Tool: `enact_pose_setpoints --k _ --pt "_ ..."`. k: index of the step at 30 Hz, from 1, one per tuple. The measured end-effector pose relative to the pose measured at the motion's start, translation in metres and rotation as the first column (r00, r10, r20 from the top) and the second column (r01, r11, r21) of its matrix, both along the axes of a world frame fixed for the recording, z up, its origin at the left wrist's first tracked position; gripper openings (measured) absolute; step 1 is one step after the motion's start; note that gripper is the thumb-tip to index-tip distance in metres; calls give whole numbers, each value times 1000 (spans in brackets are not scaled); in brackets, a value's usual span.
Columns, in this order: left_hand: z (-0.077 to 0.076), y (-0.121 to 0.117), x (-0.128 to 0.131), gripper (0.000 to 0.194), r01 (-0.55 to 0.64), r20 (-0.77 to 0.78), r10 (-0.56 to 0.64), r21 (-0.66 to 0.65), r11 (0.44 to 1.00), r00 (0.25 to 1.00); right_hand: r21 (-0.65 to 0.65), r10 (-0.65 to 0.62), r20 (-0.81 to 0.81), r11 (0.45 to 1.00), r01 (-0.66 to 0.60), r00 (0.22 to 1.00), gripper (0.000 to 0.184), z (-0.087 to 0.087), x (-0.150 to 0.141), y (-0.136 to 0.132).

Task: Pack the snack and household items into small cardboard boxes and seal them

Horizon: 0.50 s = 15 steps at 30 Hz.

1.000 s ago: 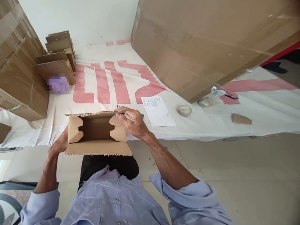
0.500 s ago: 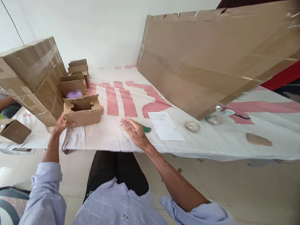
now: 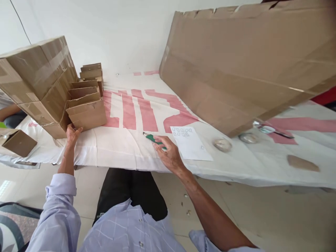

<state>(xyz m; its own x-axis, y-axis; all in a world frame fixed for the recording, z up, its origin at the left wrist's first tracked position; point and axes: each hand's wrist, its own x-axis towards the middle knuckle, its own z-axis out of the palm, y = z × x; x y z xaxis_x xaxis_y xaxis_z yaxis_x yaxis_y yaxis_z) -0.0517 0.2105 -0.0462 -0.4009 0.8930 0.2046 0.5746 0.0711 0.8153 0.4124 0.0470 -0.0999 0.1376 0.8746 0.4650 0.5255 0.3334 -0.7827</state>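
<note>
A small folded cardboard box (image 3: pixel 88 113) stands at the front of a row of like boxes on the white table cover (image 3: pixel 118 147). My left hand (image 3: pixel 72 132) touches its lower front edge, fingers partly bent. My right hand (image 3: pixel 168 150) lies on the table with its fingers closed over a green-handled tool (image 3: pixel 152 137), whose tip points left. A white sheet of paper (image 3: pixel 190 143) with small printed shapes lies just right of that hand.
A big taped carton (image 3: pixel 34 80) stands at the left, a large flat cardboard sheet (image 3: pixel 244 66) leans at the right. Round tape pieces (image 3: pixel 222 144), a shiny metal tool (image 3: pixel 267 128) and a brown scrap (image 3: pixel 301 162) lie on the cover. A small box (image 3: pixel 18 141) is at far left.
My left hand carried the small box away from my lap and set it at the front of the row. My right hand let go of it and took the green-handled tool.
</note>
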Motion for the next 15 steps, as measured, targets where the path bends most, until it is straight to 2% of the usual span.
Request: enact_pose_setpoints --k 3,7,11,15 --pt "-9 -11 8 45 -66 -77 64 -30 997 995 77 -96 166 993 85 981 35 -14 20 1" --pt "-23 -19 38 24 41 -133 -51 -83 996 990 68 -145 333 989 130 932 35 -38 39 5" --pt "-29 0 72 21 159 -136 -175 -120 980 975 47 -151 414 988 145 898 38 -54 45 9" --pt "-25 33 81 26 150 -133 -166 -121 981 977 51 -183 443 983 178 878 37 -61 45 12"
